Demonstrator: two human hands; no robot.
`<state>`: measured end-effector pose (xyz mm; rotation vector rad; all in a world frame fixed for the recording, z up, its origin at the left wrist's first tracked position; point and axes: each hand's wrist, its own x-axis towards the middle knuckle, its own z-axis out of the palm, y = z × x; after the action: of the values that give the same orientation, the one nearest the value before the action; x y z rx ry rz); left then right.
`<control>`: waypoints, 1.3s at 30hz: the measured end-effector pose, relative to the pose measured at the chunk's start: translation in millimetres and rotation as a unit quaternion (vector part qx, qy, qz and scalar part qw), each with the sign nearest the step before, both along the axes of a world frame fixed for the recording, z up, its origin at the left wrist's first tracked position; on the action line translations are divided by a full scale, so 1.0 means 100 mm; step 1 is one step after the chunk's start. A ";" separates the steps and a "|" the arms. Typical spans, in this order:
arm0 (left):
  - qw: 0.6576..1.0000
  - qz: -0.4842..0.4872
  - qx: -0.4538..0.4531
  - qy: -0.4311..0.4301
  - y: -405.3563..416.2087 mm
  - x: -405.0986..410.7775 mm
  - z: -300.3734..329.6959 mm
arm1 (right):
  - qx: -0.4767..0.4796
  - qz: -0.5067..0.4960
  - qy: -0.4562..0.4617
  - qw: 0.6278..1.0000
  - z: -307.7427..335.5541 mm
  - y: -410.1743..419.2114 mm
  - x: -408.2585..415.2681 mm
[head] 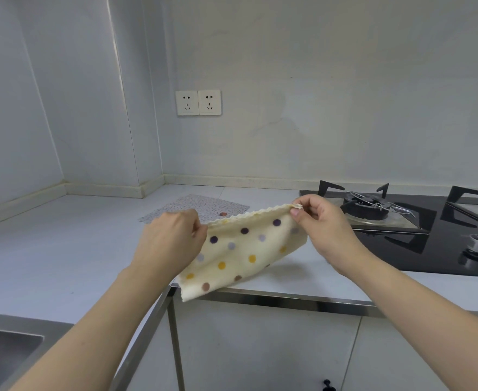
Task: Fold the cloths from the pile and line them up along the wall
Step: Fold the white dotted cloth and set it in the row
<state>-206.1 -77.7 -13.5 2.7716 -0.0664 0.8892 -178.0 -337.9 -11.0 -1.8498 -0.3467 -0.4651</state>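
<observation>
A cream cloth with purple, yellow and brown dots (240, 255) hangs in the air above the counter's front edge. My left hand (173, 238) pinches its upper left corner. My right hand (319, 224) pinches its upper right corner between thumb and fingers. The top edge is stretched between both hands, and the lower corner droops past the counter edge. Behind my left hand a grey speckled cloth (204, 207) lies flat on the white counter (63, 249), partly hidden by the hand and the held cloth.
A black gas hob (401, 230) with burner stands fills the counter's right side. A steel sink (3, 356) sits at the lower left. Two wall sockets (198, 103) are on the back wall. White cabinet doors (260, 348) are below the counter.
</observation>
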 end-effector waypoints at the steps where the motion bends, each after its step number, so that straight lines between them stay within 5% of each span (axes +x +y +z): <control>1: 1.000 -0.008 0.001 -0.005 0.01 0.01 -0.01 | -0.002 -0.012 -0.001 1.000 0.00 0.02 0.01; 13: 0.986 -0.110 -0.093 0.079 -0.18 0.00 -0.14 | -0.145 -0.155 -0.007 0.977 -0.01 -0.03 0.11; 22: 0.967 -0.062 -0.138 0.203 -0.42 0.40 -0.16 | -0.404 -0.197 0.010 0.893 -0.12 -0.04 0.56; 28: 0.919 -0.091 -0.227 0.309 -0.27 0.76 -0.26 | -0.504 -0.188 0.033 0.843 -0.35 0.05 1.13; 33: 0.925 -0.070 -0.215 0.306 -0.16 0.93 -0.33 | -0.488 -0.128 0.062 0.861 -0.51 0.11 1.43; 39: 0.942 -0.030 -0.238 0.235 -0.07 0.95 -0.42 | -0.211 -0.072 0.169 0.960 -0.60 0.11 1.68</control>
<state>-111.2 -84.2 -55.5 2.4230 0.1286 0.1691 -9.6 -327.1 -71.4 -2.3367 -0.0771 -0.1692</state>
